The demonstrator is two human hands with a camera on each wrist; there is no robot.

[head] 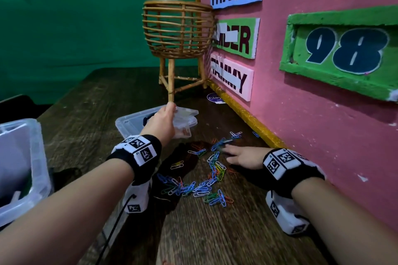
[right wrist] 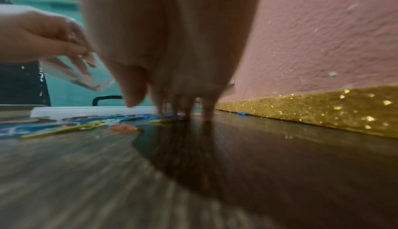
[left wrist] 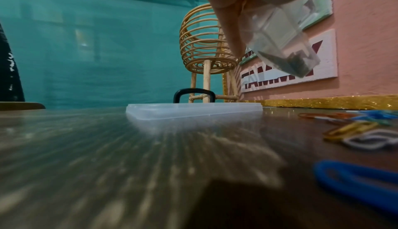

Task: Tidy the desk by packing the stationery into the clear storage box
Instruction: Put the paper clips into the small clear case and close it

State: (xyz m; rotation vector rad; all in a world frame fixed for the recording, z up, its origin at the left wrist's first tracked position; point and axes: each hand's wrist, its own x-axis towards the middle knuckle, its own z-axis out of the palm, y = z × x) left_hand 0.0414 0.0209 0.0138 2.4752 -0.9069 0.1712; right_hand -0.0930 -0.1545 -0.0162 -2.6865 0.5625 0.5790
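I keep my left hand (head: 160, 121) pinching the small clear case (left wrist: 282, 33) tilted just beyond the paper clips (head: 202, 175), so my right hand (head: 243, 156), fingers spread flat on the desk (head: 215, 232), can rake them in; the clear storage box (head: 32, 157) waits far left.

I count one wicker basket (head: 177, 29), one flat clear lid (head: 129, 123), one small clear case (head: 185, 119) and one big clear box (head: 36, 157). Three name signs (head: 235, 37) hang on the wall. The paper clips (head: 202, 176) are too many and too tangled to count.
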